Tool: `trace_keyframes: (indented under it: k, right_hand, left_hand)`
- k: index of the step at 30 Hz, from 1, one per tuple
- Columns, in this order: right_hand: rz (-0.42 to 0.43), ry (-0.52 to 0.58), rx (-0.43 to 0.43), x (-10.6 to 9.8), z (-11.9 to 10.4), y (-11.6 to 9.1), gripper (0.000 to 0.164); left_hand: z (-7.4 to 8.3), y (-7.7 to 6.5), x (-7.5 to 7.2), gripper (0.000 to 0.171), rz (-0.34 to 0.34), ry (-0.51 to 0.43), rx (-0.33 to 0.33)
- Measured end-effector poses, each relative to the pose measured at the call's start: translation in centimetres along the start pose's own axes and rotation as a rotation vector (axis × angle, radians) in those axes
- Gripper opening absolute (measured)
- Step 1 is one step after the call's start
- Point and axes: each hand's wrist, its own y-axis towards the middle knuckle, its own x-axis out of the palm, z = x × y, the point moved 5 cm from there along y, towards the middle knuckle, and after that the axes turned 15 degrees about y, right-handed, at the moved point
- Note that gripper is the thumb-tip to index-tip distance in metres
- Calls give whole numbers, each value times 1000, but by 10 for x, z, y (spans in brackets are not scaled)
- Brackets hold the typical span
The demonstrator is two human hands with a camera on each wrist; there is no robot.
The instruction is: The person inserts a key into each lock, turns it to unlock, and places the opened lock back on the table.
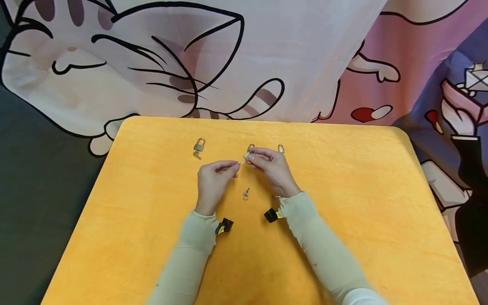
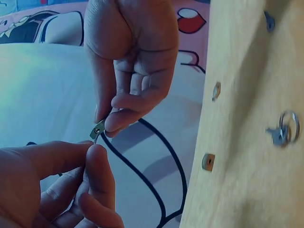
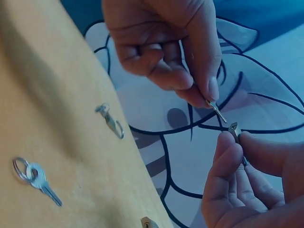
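My left hand (image 1: 214, 182) pinches a small silver key (image 3: 218, 112) between thumb and index finger, its blade sticking out. A small brass padlock (image 3: 233, 128) is held between the thumb and fingers of my right hand (image 1: 275, 168), keyhole side turned to the key. In the right wrist view the key's tip stands just short of the padlock; in the left wrist view it overlaps the keyhole face. Both hands are raised over the yellow table (image 1: 160, 203). Below and between them lies another key on a ring (image 1: 245, 194).
A padlock with a key beside its body (image 1: 198, 147) lies toward the back left. Two more padlocks are near the back, one (image 2: 208, 162) partly behind my right hand in the head view, the other (image 1: 281, 148) farther right. Another key (image 2: 269, 21) lies near the right wrist. A printed curtain (image 1: 305, 59) hangs behind.
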Motion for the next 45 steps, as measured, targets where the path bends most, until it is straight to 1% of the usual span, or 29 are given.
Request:
trace_keyframes:
  k: [2,4,8,11,15,21,28,33,40,45]
  right_hand:
    - [2,26,4,-1,1,-3,37]
    - [11,42,8,-3,2,-5,39]
    - [38,74,19,-7,4,-11,39]
    - [55,86,31,-10,7,-13,41]
    - [64,98,51,-12,12,-15,42]
    - [79,122,56,-15,18,-16,41]
    - [78,123,41,-17,20,-16,41]
    - [78,131,38,-20,21,-16,38]
    - [67,138,32,-20,23,-16,42]
    - [74,127,16,-19,22,-16,40]
  left_hand:
    - [1,-1,4,14,-3,-22,-3]
    - [1,-2,7,15,-8,-44,-20]
    - [2,-3,10,15,-13,-51,-50]
    - [2,-5,12,15,-17,-53,-56]
    - [1,-7,13,16,-16,-69,-46]
    - [2,-9,15,14,-11,-70,-6]
    - [0,-9,17,9,-10,-23,24]
    - [1,-9,18,10,-9,3,30]
    - [0,-9,19,10,-8,23,37]
    - [-2,-8,20,9,-14,38,38]
